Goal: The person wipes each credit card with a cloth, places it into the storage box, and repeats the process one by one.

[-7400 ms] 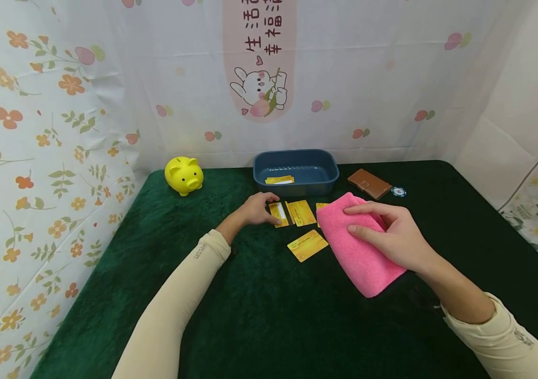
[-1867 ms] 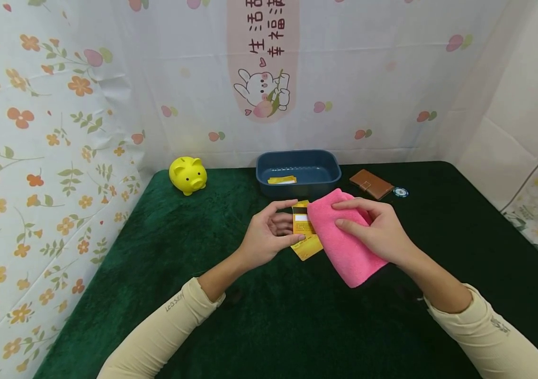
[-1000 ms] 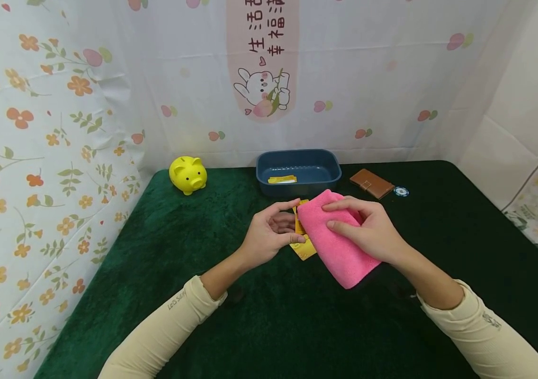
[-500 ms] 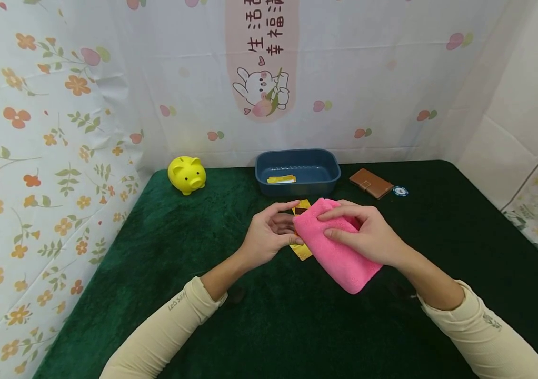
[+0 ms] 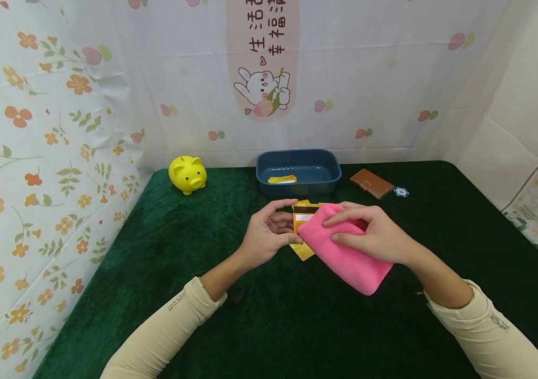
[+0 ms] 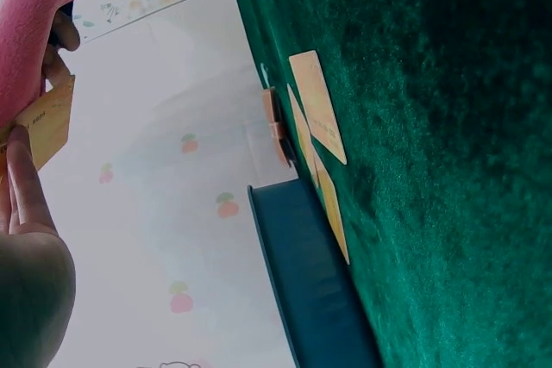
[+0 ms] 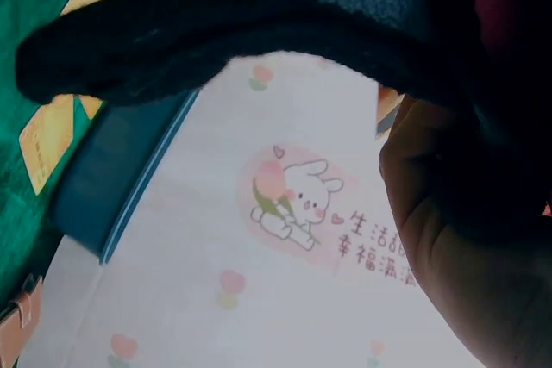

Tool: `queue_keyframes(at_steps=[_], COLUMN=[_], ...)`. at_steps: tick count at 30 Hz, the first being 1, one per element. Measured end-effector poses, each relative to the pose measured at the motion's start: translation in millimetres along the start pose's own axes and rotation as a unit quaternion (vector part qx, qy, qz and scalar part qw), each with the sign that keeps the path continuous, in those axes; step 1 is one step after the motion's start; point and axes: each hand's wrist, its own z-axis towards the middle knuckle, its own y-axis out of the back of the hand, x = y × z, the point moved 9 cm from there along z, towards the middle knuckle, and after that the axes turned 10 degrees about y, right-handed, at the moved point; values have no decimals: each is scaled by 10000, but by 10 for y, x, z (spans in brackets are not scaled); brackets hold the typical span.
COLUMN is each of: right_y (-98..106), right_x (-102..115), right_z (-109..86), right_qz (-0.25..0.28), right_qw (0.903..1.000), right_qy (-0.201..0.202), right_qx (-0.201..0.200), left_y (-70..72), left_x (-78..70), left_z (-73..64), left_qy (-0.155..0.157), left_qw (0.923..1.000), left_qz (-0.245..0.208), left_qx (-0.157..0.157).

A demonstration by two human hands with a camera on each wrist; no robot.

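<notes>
Pinching one yellow card (image 5: 302,218) in the left hand (image 5: 266,234), gripping one pink cloth (image 5: 345,259) against it with the right hand (image 5: 377,232). Below both, counting three loose cards (image 6: 317,109) from left wrist, partly hidden from head.

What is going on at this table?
A person's left hand holds a yellow card, while the right hand holds a pink cloth over part of it. Other cards lie on the green table, and some yellow cards are inside the blue tray. A yellow piggy bank stands to the left; a brown wallet and chip lie to the right.
</notes>
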Motion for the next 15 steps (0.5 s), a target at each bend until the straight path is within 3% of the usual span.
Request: queue_keyframes(at_steps=[6, 15], right_y=[48, 173], right_x=[3, -13], right_z=[-33, -72], right_qz=[-33, -295], right_qw=[9999, 9994], right_qy=[96, -113], right_qx=[7, -107], left_y=[45, 78], left_x=[-7, -19], left_z=[-5, -14], left_qy=[37, -22], left_qw=[9999, 9998], left_qz=[5, -31], left_qx=[-140, -172])
